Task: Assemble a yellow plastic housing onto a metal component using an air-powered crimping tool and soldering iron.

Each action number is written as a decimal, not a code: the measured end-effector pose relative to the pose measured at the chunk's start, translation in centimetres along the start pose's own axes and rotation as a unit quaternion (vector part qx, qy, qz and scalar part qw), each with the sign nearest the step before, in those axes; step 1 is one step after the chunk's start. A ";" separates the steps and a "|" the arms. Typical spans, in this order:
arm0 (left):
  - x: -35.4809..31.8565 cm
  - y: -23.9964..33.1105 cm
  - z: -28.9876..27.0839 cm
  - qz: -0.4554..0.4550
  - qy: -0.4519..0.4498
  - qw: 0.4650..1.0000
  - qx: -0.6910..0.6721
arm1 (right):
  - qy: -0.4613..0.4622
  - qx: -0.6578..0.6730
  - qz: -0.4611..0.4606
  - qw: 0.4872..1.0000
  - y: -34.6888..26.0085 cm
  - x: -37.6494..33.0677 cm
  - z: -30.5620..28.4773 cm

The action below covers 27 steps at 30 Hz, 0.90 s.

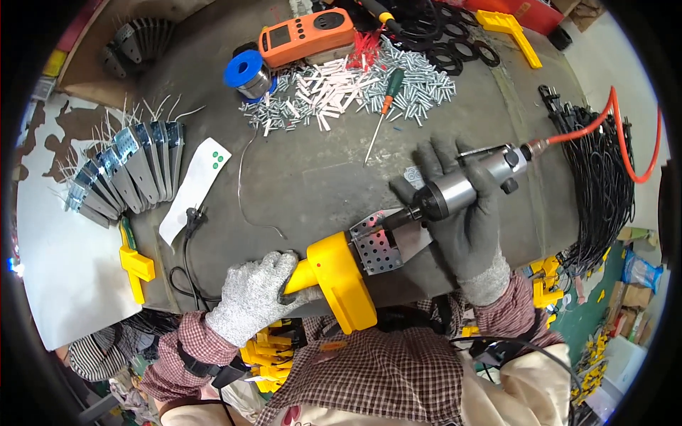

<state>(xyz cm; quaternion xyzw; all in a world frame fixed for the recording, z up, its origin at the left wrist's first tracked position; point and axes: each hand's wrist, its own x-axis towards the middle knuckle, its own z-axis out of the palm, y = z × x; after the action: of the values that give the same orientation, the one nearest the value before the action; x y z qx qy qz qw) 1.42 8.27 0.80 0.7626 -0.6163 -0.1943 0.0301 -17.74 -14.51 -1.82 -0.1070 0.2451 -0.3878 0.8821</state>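
My left hand [253,298], in a grey knit glove, grips the handle of a yellow plastic housing [344,282] low over the table's near edge. A perforated metal plate [379,245] sits at the housing's right side. My right hand [474,227], in a dark-palmed glove, holds a silver air screwdriver [458,192]. Several of its fingers stretch past the tool's far side, while one digit lies over the body. The driver's black nose points left and down at the plate; the bit's tip is hidden there. An orange air hose [579,135] runs from the tool's rear.
Screws [426,85], white strips [323,92], a screwdriver [390,99], a solder spool [246,74] and an orange meter [305,37] lie at the back. Metal brackets with wires [131,167] stand left, near a yellow housing [135,268]. Black cables [604,184] are bundled right.
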 end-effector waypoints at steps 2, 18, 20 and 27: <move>0.0 0.2 -0.1 0.005 0.004 1.000 0.004 | -0.008 0.006 0.009 1.000 0.0 0.4 -1.0; 0.0 0.6 -0.1 -0.027 0.023 0.999 -0.009 | -0.020 -0.009 -0.082 0.996 -1.5 -2.8 -2.7; -0.1 0.5 0.0 -0.024 0.026 0.999 -0.005 | -0.022 0.000 -0.070 0.997 -1.2 -3.0 -2.8; -0.1 0.3 0.2 -0.012 0.031 0.999 -0.008 | -0.045 -0.041 -0.075 0.995 -0.3 -3.2 -1.4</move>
<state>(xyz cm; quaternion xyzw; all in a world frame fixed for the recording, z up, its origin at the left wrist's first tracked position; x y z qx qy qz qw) 1.06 8.30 0.72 0.7753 -0.6042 -0.1764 0.0531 -20.50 -12.37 -1.84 -0.1790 0.2122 -0.4373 0.8554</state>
